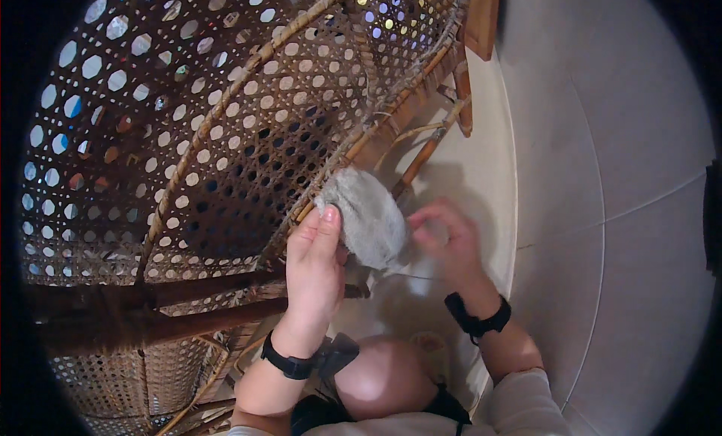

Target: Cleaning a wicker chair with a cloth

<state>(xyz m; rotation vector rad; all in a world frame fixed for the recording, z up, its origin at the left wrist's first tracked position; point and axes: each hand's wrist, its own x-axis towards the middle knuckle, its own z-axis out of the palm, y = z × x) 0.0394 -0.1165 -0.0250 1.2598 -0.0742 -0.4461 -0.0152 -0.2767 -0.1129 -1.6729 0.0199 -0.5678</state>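
My left hand (316,248) grips a light grey, fuzzy cloth (366,219), its thumb lying along the cloth's left edge. The cloth is bunched into a rounded shape and hangs in front of the cane seat's slanting wooden edge; whether it touches that edge I cannot tell. My right hand (450,236) is just right of the cloth, fingers bent toward it and blurred by motion. Contact between those fingers and the cloth is unclear. To the left spreads a woven cane panel (248,124) with a brown frame and many holes.
A curved rattan strip (214,124) crosses the panel. Dark wooden bars (188,315) run from the left toward my left wrist. Wooden legs (426,159) stand beyond the cloth on a pale floor (492,146). A grey wall-like surface with seams (602,173) rises at the right. My bent knee (383,376) is below.
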